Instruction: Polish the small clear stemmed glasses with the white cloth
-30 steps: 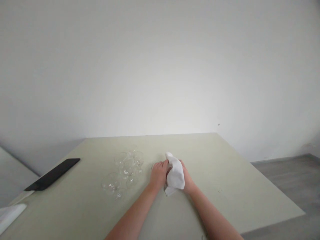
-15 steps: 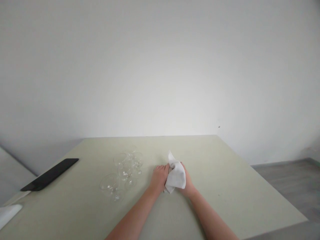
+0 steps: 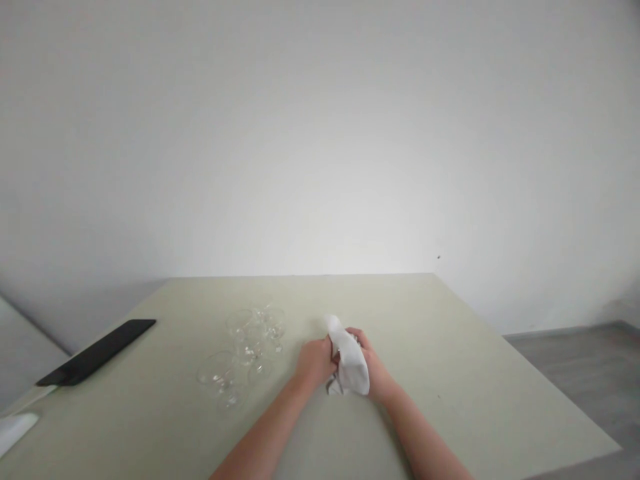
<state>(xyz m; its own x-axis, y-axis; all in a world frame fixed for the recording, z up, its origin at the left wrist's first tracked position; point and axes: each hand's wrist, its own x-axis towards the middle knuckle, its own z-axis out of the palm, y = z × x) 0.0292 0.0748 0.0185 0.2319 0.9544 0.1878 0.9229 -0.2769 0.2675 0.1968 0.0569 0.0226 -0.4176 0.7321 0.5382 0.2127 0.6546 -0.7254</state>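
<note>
A white cloth (image 3: 354, 365) is bunched between my two hands, just above the table. My right hand (image 3: 371, 363) is closed round the cloth from the right, its fingers curled over the far side. At the cloth's left edge, my left hand (image 3: 317, 360) is closed in a fist, its fingertips turned inward and mostly hidden. Small bright glints between the hands look like clear glass, partly wrapped in the cloth; its shape is hidden. Left of my hands stand several clear stemmed glasses (image 3: 249, 347), close together. The nearest glass (image 3: 220, 370) is a little apart from the others.
A pale green table (image 3: 400, 320) reaches back to a white wall (image 3: 320, 167). A long black flat object (image 3: 100, 353) lies along the left edge. Nearer on that side is a white object (image 3: 15, 430), cut off by the frame. Grey floor (image 3: 570, 363) shows at right.
My left hand has curled from flatter fingers into a fist. The cloth has turned and sunk slightly, and my right fingers now show above it. The glasses stay put.
</note>
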